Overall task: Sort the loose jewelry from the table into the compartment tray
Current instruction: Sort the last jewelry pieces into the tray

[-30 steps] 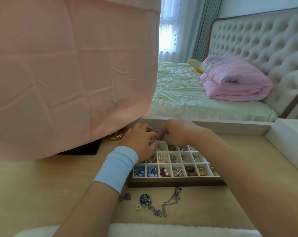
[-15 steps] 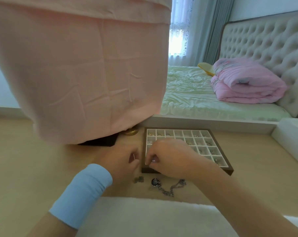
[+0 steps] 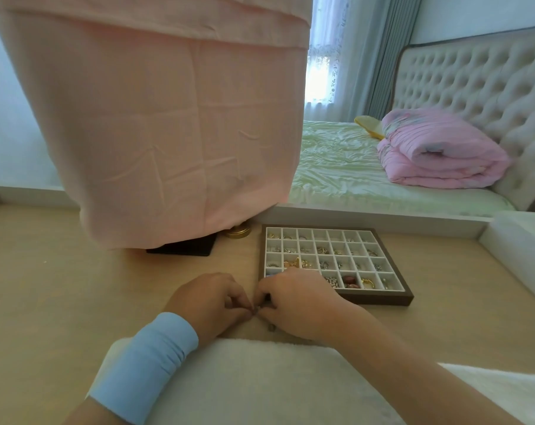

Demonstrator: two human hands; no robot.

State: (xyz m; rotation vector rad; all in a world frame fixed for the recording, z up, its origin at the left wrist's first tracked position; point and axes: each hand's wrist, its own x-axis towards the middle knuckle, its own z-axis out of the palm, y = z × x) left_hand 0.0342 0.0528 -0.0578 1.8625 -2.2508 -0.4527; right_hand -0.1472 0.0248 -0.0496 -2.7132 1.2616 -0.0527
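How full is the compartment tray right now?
Partly full: the compartment tray holds jewelry in many cells, a few look bare; the right hand hides its near-left corner.

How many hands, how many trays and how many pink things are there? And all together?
Hands: 2, the left hand and right hand, pinching one jewelry piece between them.
Trays: 1, the compartment tray.
Pink things: 2, the hanging cloth and the folded quilt.
Total: 5.

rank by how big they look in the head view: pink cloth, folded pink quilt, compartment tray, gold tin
1. pink cloth, largest
2. folded pink quilt and compartment tray look about alike; the quilt lies farther off, so unranked
3. gold tin, smallest, partly under the cloth
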